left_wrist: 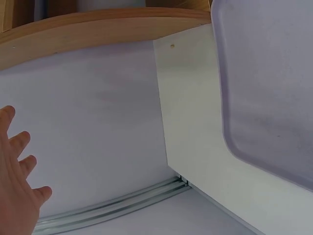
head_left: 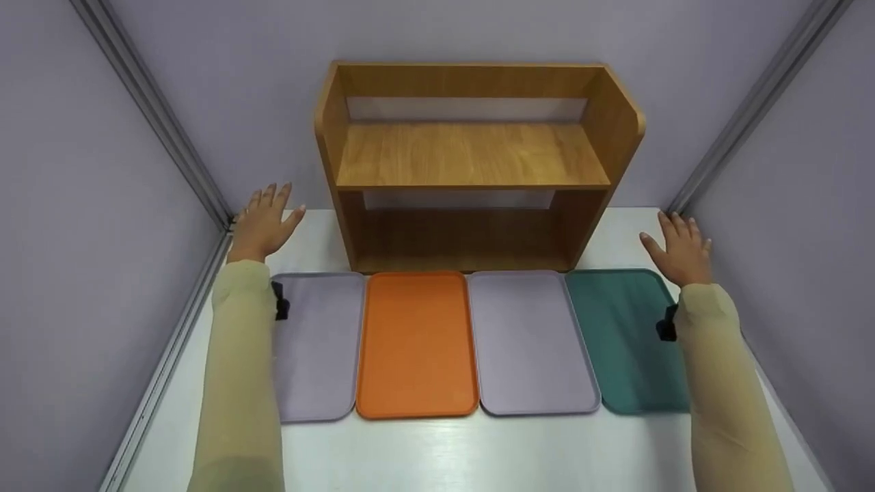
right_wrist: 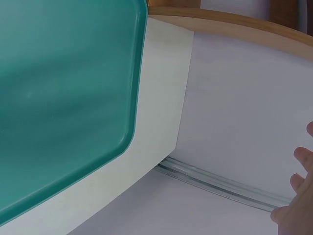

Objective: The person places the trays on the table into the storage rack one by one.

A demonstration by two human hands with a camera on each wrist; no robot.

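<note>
Four flat trays lie side by side on the white table (head_left: 437,451): a grey tray (head_left: 318,345) at the left, an orange tray (head_left: 415,344), a second grey tray (head_left: 533,342) and a green tray (head_left: 625,338) at the right. Behind them stands a wooden two-level shelf (head_left: 472,160), both levels bare. My left hand (head_left: 265,222) hovers open, fingers spread, beyond the left grey tray (left_wrist: 269,93) near the wall corner. My right hand (head_left: 678,249) hovers open past the far right corner of the green tray (right_wrist: 63,98). Neither hand holds anything.
Grey walls close in the table on the left, back and right, with metal rails (head_left: 154,113) running up both corners. A metal track (left_wrist: 117,205) lines the table's left edge. Bare white tabletop lies in front of the trays.
</note>
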